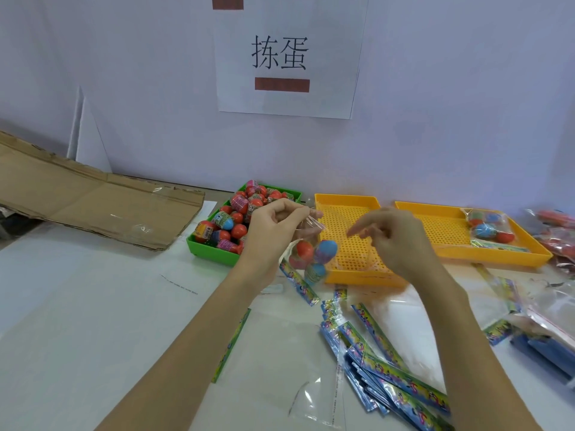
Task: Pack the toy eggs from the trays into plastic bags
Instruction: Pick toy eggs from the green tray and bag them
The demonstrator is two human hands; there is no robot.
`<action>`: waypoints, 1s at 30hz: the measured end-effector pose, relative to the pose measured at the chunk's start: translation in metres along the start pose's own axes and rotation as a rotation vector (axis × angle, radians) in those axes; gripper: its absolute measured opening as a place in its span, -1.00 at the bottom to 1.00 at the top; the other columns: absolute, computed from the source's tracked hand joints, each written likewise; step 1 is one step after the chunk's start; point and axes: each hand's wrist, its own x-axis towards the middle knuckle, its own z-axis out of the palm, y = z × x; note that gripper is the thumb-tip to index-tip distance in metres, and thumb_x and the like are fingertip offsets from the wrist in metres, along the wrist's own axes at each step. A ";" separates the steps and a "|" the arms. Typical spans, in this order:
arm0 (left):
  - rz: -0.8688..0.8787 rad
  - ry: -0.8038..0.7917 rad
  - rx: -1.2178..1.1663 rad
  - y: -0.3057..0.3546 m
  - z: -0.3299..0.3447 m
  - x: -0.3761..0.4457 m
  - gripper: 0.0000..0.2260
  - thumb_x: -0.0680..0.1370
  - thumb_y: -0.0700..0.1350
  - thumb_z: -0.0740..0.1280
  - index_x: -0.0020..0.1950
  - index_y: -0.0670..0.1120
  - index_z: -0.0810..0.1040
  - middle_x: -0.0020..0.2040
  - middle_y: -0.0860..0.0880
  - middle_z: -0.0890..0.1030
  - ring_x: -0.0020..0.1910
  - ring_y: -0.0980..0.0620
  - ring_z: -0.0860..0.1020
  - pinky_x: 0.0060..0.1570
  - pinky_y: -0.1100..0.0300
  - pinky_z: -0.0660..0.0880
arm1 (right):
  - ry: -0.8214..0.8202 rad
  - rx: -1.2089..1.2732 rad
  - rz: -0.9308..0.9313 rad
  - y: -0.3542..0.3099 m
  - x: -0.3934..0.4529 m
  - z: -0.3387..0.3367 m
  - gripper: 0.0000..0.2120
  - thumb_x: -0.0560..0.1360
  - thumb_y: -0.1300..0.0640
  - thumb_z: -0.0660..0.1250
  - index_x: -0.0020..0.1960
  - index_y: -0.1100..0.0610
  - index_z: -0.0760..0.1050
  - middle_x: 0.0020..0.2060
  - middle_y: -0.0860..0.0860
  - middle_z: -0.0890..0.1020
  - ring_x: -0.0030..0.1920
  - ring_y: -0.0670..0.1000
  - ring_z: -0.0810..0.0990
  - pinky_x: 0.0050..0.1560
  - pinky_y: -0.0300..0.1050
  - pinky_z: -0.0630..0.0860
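Note:
My left hand (273,225) pinches the top of a clear plastic bag (308,253) that hangs above the table with several red and blue toy eggs inside. My right hand (392,237) hovers just to the right of the bag, fingers loosely curled and blurred, at the bag's far top edge; a grip on the film does not show. A green tray (214,250) full of toy eggs (239,213) stands behind my left hand. An empty yellow perforated tray (348,219) lies behind the bag.
A second yellow tray (445,231) at the right holds one filled bag (488,228). Empty bags with colourful header strips (382,362) are piled on the white table near my right forearm. Flattened cardboard (93,194) lies at the left. More filled bags (557,234) sit at the far right.

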 end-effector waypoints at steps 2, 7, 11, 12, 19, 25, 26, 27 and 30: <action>0.023 0.012 0.014 0.002 -0.001 0.000 -0.90 0.64 -0.32 0.35 0.02 -0.37 0.61 -0.07 -0.17 0.75 -0.12 -0.02 0.72 -0.10 0.18 0.67 | 0.012 -0.019 0.014 -0.005 -0.002 0.002 -0.39 0.49 0.53 0.18 -0.32 -0.12 0.69 -0.13 -0.14 0.68 -0.14 -0.21 0.58 -0.14 -0.26 0.50; 0.036 0.027 0.021 0.006 -0.002 -0.001 -0.90 0.64 -0.33 0.34 -0.05 -0.28 0.62 -0.04 -0.20 0.75 -0.17 0.03 0.71 -0.12 0.20 0.66 | 0.005 0.279 0.163 -0.008 0.000 0.004 -0.74 0.65 0.21 0.26 0.02 0.08 0.74 0.11 -0.04 0.72 0.06 -0.13 0.69 0.07 -0.03 0.68; 0.027 0.047 0.029 0.005 -0.002 0.000 -0.91 0.64 -0.32 0.35 -0.04 -0.28 0.62 -0.03 -0.20 0.75 -0.13 -0.02 0.70 -0.08 0.16 0.67 | -0.014 0.404 0.098 -0.010 -0.002 0.007 -0.86 0.62 0.24 0.39 0.08 0.10 0.71 0.07 0.00 0.74 0.03 -0.11 0.73 -0.02 -0.20 0.68; 0.026 0.063 0.037 0.005 -0.002 0.000 -0.91 0.64 -0.31 0.36 -0.04 -0.27 0.63 -0.04 -0.19 0.75 -0.10 -0.06 0.69 -0.05 0.12 0.68 | -0.024 0.383 0.075 -0.012 -0.002 0.007 -0.86 0.61 0.22 0.40 0.04 0.06 0.73 0.01 -0.05 0.75 0.02 -0.14 0.72 0.02 -0.25 0.66; 0.045 0.258 -0.017 0.003 -0.001 0.003 -0.91 0.63 -0.27 0.39 0.06 -0.29 0.66 0.00 -0.24 0.73 0.08 -0.31 0.69 0.16 -0.14 0.60 | -0.172 0.685 0.107 -0.025 -0.003 0.015 -0.57 0.63 -0.20 0.21 0.29 0.04 0.62 0.13 -0.07 0.74 0.17 -0.11 0.69 0.17 -0.17 0.64; 0.127 0.249 0.111 0.002 -0.001 0.001 -0.93 0.63 -0.22 0.42 0.05 -0.19 0.69 -0.06 -0.14 0.73 0.02 -0.12 0.71 0.15 -0.09 0.65 | -0.017 0.510 0.011 -0.027 -0.002 0.026 -0.89 0.54 0.14 0.51 0.05 0.10 0.73 -0.09 -0.09 0.77 -0.02 -0.08 0.75 -0.08 -0.26 0.66; 0.158 0.238 0.154 0.002 -0.001 0.002 -0.94 0.63 -0.21 0.42 0.03 -0.14 0.69 -0.10 -0.06 0.74 -0.02 -0.03 0.71 0.08 0.02 0.65 | 0.006 0.533 0.033 -0.027 -0.002 0.028 -0.90 0.56 0.18 0.48 0.04 0.16 0.74 -0.11 -0.02 0.77 -0.04 -0.04 0.75 -0.10 -0.20 0.68; 0.196 0.230 0.200 0.001 -0.003 0.002 -0.94 0.63 -0.20 0.42 0.01 -0.10 0.69 -0.14 0.01 0.74 -0.07 0.06 0.70 0.02 0.13 0.64 | 0.018 0.556 0.050 -0.027 -0.002 0.028 -0.90 0.57 0.20 0.47 0.03 0.19 0.74 -0.12 0.02 0.77 -0.04 -0.01 0.75 -0.11 -0.15 0.70; 0.271 0.236 0.256 0.003 -0.005 0.003 -0.93 0.64 -0.16 0.41 0.01 -0.09 0.69 -0.16 0.04 0.73 -0.17 0.14 0.68 -0.11 0.28 0.60 | 0.027 0.612 0.063 -0.028 -0.001 0.025 -0.89 0.60 0.22 0.42 0.02 0.14 0.74 -0.12 -0.04 0.77 -0.03 -0.05 0.74 -0.12 -0.18 0.69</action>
